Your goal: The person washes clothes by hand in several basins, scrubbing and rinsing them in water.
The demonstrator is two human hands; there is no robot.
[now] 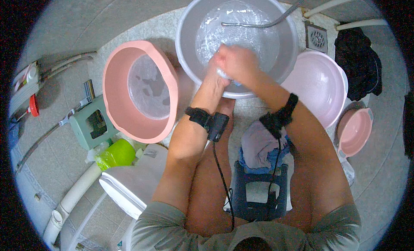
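Note:
My left hand and my right hand press together over the near side of a large grey plastic basin. Between them shows a bit of what looks like a pale wet cloth; most of it is hidden by my fingers, and motion blurs both fists. Clear rippling water covers the basin's bottom. A flexible metal shower hose reaches over the far right rim, its end pointing into the basin. Black straps with small devices are on both forearms.
Left stands a pink tub with wet residue; right, a pale lilac basin and small pink basin. Dark cloth lies near a floor drain. Folded clothes rest on a dark plastic stool between my legs.

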